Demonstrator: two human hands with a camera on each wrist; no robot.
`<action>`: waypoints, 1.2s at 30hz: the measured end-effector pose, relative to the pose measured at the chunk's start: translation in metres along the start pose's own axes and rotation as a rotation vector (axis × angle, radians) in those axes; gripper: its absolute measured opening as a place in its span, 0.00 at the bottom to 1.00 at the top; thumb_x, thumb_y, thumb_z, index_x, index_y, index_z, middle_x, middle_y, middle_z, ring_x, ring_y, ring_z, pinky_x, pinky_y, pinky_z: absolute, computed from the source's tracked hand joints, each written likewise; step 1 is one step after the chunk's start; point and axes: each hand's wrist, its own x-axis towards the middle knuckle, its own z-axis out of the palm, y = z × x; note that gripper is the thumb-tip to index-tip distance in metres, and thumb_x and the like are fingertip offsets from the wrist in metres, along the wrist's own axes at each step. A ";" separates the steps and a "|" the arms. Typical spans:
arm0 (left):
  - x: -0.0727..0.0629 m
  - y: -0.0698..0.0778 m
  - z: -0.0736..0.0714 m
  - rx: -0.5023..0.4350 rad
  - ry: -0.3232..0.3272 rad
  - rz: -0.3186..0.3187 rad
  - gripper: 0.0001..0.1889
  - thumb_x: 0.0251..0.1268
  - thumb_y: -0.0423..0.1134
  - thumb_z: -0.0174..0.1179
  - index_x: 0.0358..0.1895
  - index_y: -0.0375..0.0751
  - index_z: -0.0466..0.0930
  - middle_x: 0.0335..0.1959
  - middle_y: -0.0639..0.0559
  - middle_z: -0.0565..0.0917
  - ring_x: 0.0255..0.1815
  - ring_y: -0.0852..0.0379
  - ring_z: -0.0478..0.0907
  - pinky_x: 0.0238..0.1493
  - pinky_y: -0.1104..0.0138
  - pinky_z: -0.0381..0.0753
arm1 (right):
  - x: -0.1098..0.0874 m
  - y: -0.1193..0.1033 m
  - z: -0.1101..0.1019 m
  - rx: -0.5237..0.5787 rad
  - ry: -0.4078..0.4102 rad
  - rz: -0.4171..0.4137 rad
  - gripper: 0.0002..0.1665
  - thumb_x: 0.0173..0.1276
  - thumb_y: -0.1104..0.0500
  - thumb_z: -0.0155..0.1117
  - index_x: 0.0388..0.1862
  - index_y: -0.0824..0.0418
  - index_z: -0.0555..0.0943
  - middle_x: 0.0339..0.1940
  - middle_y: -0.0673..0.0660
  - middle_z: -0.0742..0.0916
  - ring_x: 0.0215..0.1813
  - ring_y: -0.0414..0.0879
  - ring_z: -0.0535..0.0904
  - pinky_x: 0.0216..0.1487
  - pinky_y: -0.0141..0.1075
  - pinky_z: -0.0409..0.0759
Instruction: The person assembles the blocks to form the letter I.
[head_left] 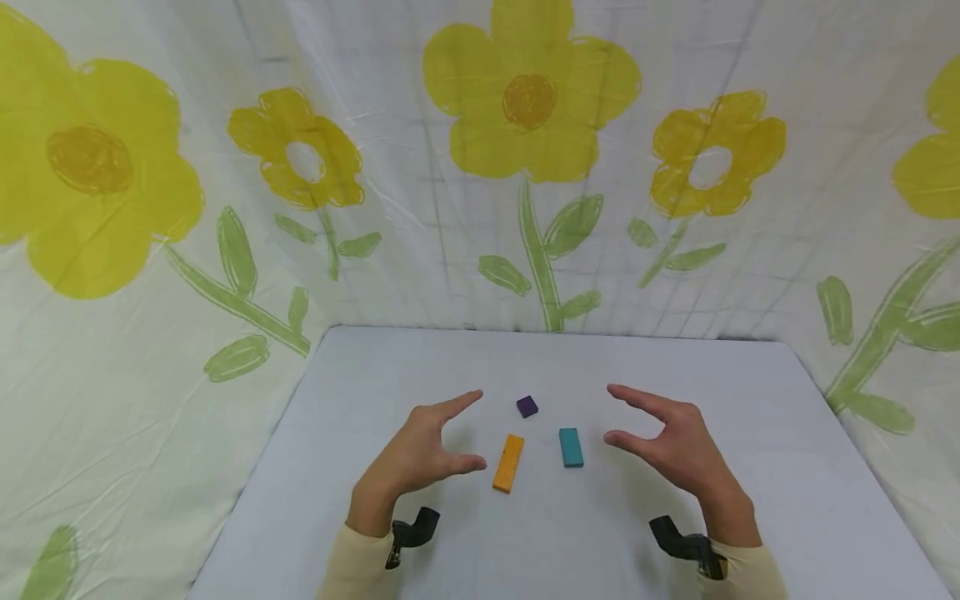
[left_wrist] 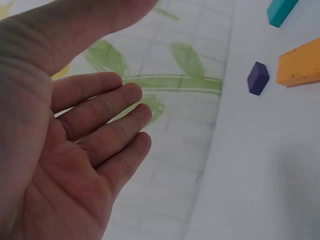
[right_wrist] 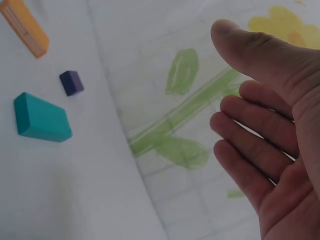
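Observation:
Three blocks lie on the white table between the hands: a long orange block (head_left: 508, 463), a teal block (head_left: 571, 447) and a small dark purple block (head_left: 527, 406). To their left is the left hand (head_left: 423, 446), raised over the table, thumb and fingers spread apart, nearest the orange block. The right hand (head_left: 671, 437) mirrors it on the other side, with the teal block nearest. Neither palm holds anything; in the left wrist view the fingers (left_wrist: 112, 120) are extended, and the right wrist view shows the same of the right fingers (right_wrist: 255, 135).
The white table (head_left: 360, 367) runs back to a hanging cloth (head_left: 405, 250) printed with yellow flowers, which also closes off both sides. Each forearm wears a beige sleeve and a black wrist mount, the left mount (head_left: 416, 529) and the right mount (head_left: 682, 542).

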 end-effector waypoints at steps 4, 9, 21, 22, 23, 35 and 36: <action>0.005 -0.007 0.010 0.002 -0.041 0.021 0.45 0.60 0.41 0.83 0.82 0.52 0.74 0.79 0.53 0.79 0.80 0.46 0.76 0.78 0.45 0.77 | 0.001 0.009 0.008 0.011 -0.016 -0.001 0.38 0.62 0.47 0.87 0.72 0.49 0.87 0.66 0.48 0.91 0.69 0.42 0.87 0.65 0.12 0.68; 0.011 -0.014 0.020 0.007 -0.101 0.009 0.42 0.63 0.40 0.81 0.81 0.52 0.75 0.78 0.52 0.80 0.79 0.45 0.77 0.77 0.44 0.78 | 0.001 0.017 0.017 0.023 -0.058 0.013 0.38 0.63 0.47 0.87 0.72 0.50 0.86 0.67 0.48 0.91 0.69 0.51 0.87 0.66 0.17 0.72; 0.022 -0.030 0.043 0.058 -0.226 -0.019 0.42 0.63 0.37 0.80 0.82 0.50 0.74 0.79 0.50 0.79 0.80 0.47 0.76 0.78 0.47 0.78 | 0.001 0.028 0.040 0.079 -0.139 0.021 0.37 0.64 0.50 0.86 0.71 0.54 0.86 0.66 0.50 0.91 0.68 0.56 0.88 0.67 0.53 0.88; 0.022 -0.032 0.045 0.066 -0.234 -0.020 0.42 0.64 0.36 0.80 0.82 0.50 0.74 0.79 0.51 0.79 0.80 0.47 0.76 0.78 0.47 0.78 | 0.001 0.029 0.042 0.085 -0.147 0.017 0.37 0.65 0.51 0.86 0.72 0.54 0.86 0.66 0.50 0.91 0.68 0.57 0.88 0.67 0.55 0.87; 0.023 -0.033 0.047 0.071 -0.241 -0.019 0.42 0.64 0.36 0.80 0.82 0.50 0.74 0.79 0.51 0.79 0.80 0.47 0.76 0.78 0.48 0.78 | 0.001 0.030 0.044 0.087 -0.154 0.017 0.36 0.65 0.51 0.86 0.72 0.55 0.86 0.66 0.50 0.91 0.68 0.56 0.88 0.67 0.55 0.87; 0.031 -0.045 0.063 0.096 -0.314 0.042 0.45 0.63 0.33 0.79 0.84 0.50 0.71 0.81 0.59 0.76 0.82 0.55 0.72 0.82 0.55 0.73 | 0.000 0.037 0.060 0.170 -0.262 0.091 0.36 0.67 0.54 0.84 0.73 0.58 0.84 0.70 0.52 0.89 0.71 0.59 0.85 0.72 0.62 0.82; 0.032 -0.046 0.063 0.100 -0.318 0.049 0.45 0.63 0.33 0.79 0.84 0.50 0.71 0.81 0.59 0.76 0.82 0.55 0.72 0.83 0.56 0.73 | 0.000 0.038 0.061 0.183 -0.267 0.101 0.36 0.66 0.55 0.84 0.73 0.58 0.84 0.70 0.52 0.89 0.72 0.58 0.85 0.72 0.61 0.82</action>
